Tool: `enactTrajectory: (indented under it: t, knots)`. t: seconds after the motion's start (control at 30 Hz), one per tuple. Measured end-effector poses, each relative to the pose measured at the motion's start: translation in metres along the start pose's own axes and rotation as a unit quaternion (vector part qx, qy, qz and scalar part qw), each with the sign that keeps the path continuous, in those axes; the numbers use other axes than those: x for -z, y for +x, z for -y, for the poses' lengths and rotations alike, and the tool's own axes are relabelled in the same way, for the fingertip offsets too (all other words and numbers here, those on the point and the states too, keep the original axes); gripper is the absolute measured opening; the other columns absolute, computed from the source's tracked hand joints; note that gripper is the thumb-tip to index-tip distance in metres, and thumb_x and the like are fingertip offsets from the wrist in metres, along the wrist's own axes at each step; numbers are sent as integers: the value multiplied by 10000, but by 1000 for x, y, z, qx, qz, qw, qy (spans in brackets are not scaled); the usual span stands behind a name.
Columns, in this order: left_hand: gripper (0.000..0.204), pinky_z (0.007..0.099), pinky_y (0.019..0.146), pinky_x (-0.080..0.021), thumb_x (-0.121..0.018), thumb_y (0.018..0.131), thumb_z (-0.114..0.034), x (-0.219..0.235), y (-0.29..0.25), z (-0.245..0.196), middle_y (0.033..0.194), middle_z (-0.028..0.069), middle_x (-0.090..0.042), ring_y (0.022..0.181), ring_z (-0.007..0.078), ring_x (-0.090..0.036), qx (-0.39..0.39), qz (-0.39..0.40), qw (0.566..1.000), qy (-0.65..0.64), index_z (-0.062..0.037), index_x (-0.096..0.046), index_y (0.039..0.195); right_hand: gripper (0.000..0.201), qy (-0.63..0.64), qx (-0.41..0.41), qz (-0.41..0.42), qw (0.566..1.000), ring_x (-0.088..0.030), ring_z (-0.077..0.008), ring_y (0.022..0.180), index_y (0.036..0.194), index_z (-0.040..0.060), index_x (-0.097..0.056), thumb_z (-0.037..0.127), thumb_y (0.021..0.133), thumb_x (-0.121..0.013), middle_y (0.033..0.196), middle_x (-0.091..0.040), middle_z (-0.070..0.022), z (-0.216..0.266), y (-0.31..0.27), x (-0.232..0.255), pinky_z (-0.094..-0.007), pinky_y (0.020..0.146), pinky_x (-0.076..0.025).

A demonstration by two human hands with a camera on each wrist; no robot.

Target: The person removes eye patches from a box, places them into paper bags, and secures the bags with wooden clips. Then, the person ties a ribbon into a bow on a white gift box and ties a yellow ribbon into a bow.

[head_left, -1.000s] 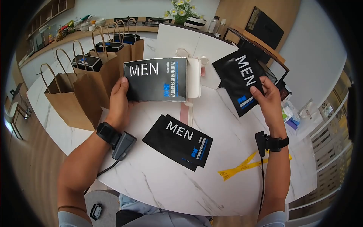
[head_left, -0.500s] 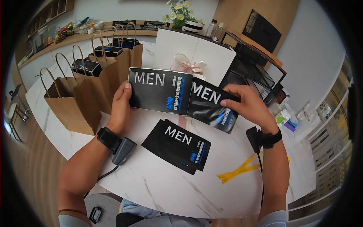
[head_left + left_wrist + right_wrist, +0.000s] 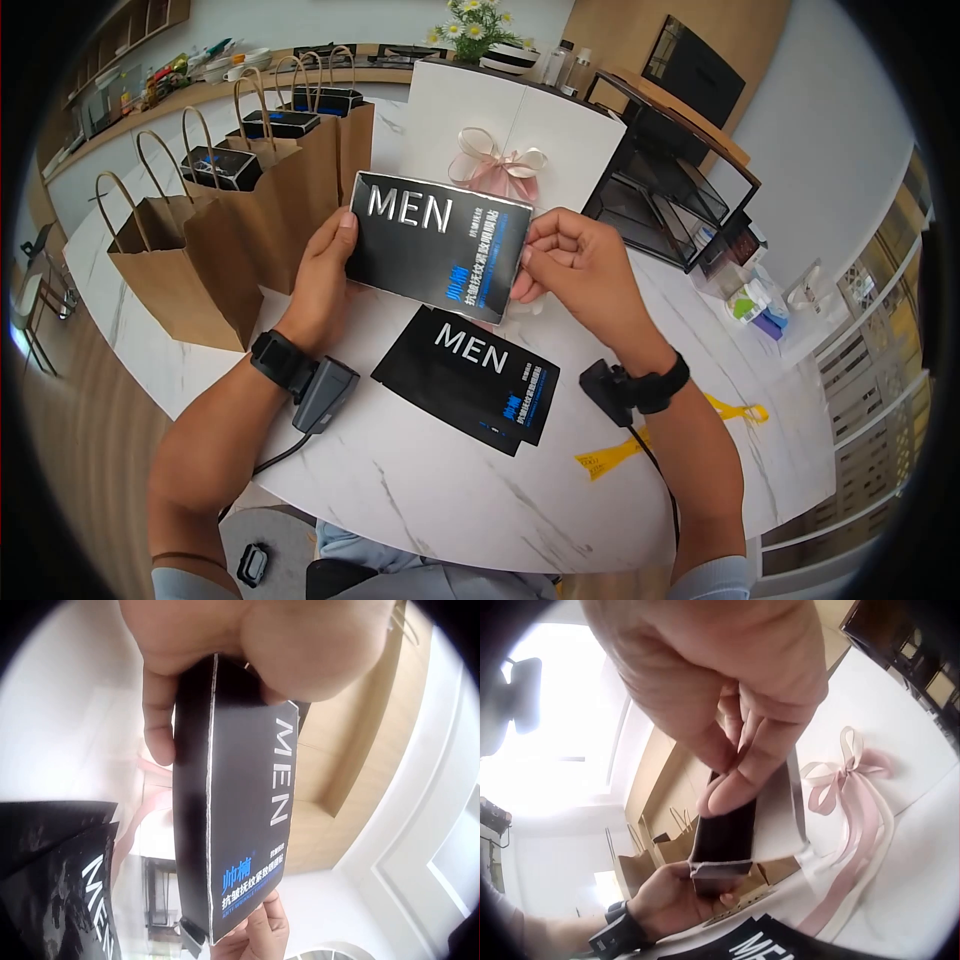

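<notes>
The left hand (image 3: pixel 325 255) grips the left end of a black box (image 3: pixel 425 235) marked MEN, thumb on its front; in the left wrist view the box (image 3: pixel 244 802) stands on edge below the palm. At the box's open right end is the right hand (image 3: pixel 580 265), thumb and fingers curled. In the right wrist view the right hand's fingers (image 3: pixel 739 787) pinch at dark material inside the opening, beside a pale flap (image 3: pixel 778 817); the held packet is mostly hidden within the box. Overlapping black packets (image 3: pixel 465 385) lie on the table below.
Brown paper bags (image 3: pixel 190 270), several with black boxes, stand at the left. A white box with a pink ribbon bow (image 3: pixel 498 165) is behind the hands. Yellow strips (image 3: pixel 610 458) lie near the right forearm, with a black rack (image 3: pixel 665 185) beyond.
The right hand has moved left with its black packet to the box's open end, and the packet has gone largely out of sight inside. The box has tilted and shifted slightly right.
</notes>
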State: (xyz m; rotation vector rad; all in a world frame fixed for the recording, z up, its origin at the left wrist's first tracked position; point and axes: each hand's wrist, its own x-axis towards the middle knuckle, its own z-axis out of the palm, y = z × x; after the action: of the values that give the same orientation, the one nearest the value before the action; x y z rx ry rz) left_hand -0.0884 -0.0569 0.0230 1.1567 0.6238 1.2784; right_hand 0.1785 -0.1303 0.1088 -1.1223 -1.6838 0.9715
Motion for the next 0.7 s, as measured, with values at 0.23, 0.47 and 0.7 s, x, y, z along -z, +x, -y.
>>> enactTrajectory:
  t: [0.23, 0.47, 0.7]
  knots:
    - [413, 372, 988, -524, -361, 1132, -352, 2, -1, -3, 1263, 40, -642, 1147, 148, -619, -5, -71, 997, -4, -68, -554, 1361, 183, -211, -101, 53, 971, -701, -125, 678, 1032, -29, -652, 126, 951, -704, 770, -688, -72, 3, -17, 7, -236, 592, -532]
    - [407, 403, 947, -562, -365, 1129, -378, -3, -2, -5, 1205, 35, -627, 1086, 154, -630, -9, -77, 997, -3, -72, -562, 1310, 655, -586, -21, 199, 785, -662, -330, 1017, 1081, -6, -649, 534, 758, -834, 1016, -669, -171, 3, -51, -21, -408, 843, -550]
    - [422, 413, 968, -539, -367, 1129, -364, 1, -1, -4, 1260, 55, -636, 1130, 173, -633, -12, -79, 997, -6, -52, -544, 1352, 409, -415, -3, 144, 898, -637, -296, 908, 1069, 19, -621, 265, 826, -840, 956, -658, -126, -15, -49, 9, -357, 808, -519]
